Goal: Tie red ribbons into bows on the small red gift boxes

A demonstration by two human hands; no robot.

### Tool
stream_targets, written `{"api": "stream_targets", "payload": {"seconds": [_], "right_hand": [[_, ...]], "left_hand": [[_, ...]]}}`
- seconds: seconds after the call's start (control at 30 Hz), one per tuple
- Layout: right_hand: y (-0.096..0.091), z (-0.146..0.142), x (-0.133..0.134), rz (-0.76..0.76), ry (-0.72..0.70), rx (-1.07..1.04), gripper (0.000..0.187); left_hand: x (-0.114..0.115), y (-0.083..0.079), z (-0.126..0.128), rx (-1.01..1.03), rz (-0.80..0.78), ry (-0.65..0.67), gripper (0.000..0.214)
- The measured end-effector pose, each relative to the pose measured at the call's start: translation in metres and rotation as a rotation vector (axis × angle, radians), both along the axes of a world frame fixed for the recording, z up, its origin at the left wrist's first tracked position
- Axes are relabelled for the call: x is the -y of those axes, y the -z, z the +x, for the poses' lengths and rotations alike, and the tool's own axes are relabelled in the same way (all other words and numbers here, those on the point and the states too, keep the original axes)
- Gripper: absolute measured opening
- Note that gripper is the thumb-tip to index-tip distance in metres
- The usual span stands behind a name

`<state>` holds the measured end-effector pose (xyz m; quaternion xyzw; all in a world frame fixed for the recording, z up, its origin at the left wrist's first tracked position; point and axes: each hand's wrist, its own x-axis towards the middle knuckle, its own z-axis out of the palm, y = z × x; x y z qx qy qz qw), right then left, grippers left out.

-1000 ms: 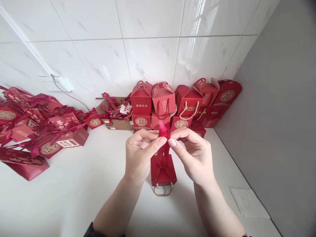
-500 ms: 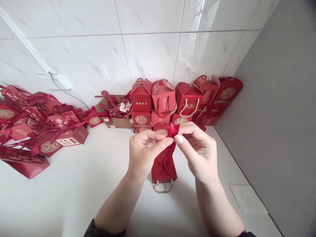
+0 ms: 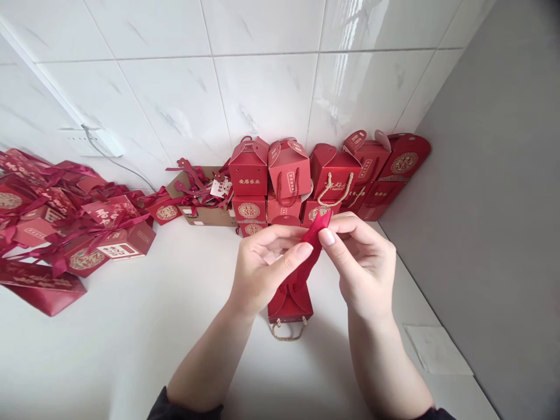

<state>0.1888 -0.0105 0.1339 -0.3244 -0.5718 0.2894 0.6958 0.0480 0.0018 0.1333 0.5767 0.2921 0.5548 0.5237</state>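
Note:
A red ribbon (image 3: pixel 315 229) is pinched between my two hands, raised above a small red gift box (image 3: pixel 291 306). The ribbon hangs down to the top of this box, which stands on the white table with a gold rope handle (image 3: pixel 289 333) at its near side. My left hand (image 3: pixel 269 265) has its fingers closed on the ribbon's left edge, the thumb lying in front. My right hand (image 3: pixel 365 259) grips the ribbon's upper end between thumb and index finger.
Stacked red gift boxes (image 3: pixel 249 175) line the tiled wall. To their left is a cardboard box (image 3: pixel 210 217) of ribbons and tags. A heap of ribboned boxes (image 3: pixel 109 224) fills the far left. A grey panel (image 3: pixel 494 192) bounds the right; a white square (image 3: pixel 438 349) lies by it.
Both hands have shifted slightly to the right with the ribbon. Its folded tip now leans to the right, and the thumbs are farther apart. The box below has stayed put.

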Motion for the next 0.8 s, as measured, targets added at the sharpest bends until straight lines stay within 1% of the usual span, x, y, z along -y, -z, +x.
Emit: {"api": "stream_targets", "payload": {"seconds": [0.07,0.13,0.23,0.3,0.37,0.4,0.43,0.47,0.53,0.57,0.6,0.67,0.7,0.73,0.8], "right_hand": [[0.0,0.001,0.0,-0.005,0.007,-0.01,0.009],[0.0,0.001,0.0,-0.013,0.002,-0.004,0.01],[0.001,0.002,0.0,-0.036,-0.039,0.051,0.007],[0.001,0.002,0.0,-0.029,-0.038,0.086,0.003],[0.001,0.003,0.0,0.01,-0.008,0.096,0.003],[0.001,0.005,0.001,0.031,0.005,0.092,0.006],[0.0,0.006,0.001,0.046,0.012,0.083,0.007],[0.0,0.008,0.001,0.054,0.013,0.072,0.008],[-0.001,0.012,0.001,0.052,0.01,0.06,0.009],[-0.001,0.014,0.001,0.045,0.007,0.061,0.009],[-0.001,0.016,0.001,0.04,0.004,0.064,0.009],[-0.002,0.017,0.001,0.037,0.002,0.068,0.01],[-0.002,0.017,0.001,0.039,0.003,0.068,0.01],[-0.002,0.016,0.001,0.045,0.01,0.067,0.011],[-0.002,0.014,0.001,0.055,0.045,0.071,0.012]], "left_hand": [[0.0,0.002,0.001,-0.023,0.008,-0.014,0.008],[-0.001,0.005,0.002,-0.032,0.024,-0.058,0.008],[-0.001,0.007,0.003,-0.038,0.039,-0.109,0.007],[-0.002,0.006,0.002,-0.052,0.07,-0.112,0.007],[-0.005,0.005,-0.002,-0.086,0.116,-0.056,0.005],[-0.008,0.006,-0.005,-0.122,0.142,-0.005,0.005],[-0.012,0.009,-0.009,-0.175,0.165,0.067,0.012],[-0.017,0.014,-0.014,-0.249,0.186,0.149,0.024],[-0.027,0.03,-0.023,-0.426,0.205,0.325,0.051],[-0.032,0.041,-0.027,-0.484,0.194,0.392,0.061],[-0.036,0.052,-0.03,-0.532,0.192,0.427,0.062],[-0.039,0.074,-0.033,-0.688,0.225,0.431,0.05],[-0.04,0.083,-0.034,-0.738,0.248,0.407,0.046],[-0.039,0.091,-0.033,-0.775,0.266,0.383,0.044],[-0.037,0.103,-0.03,-0.8,0.291,0.311,0.05]]}}
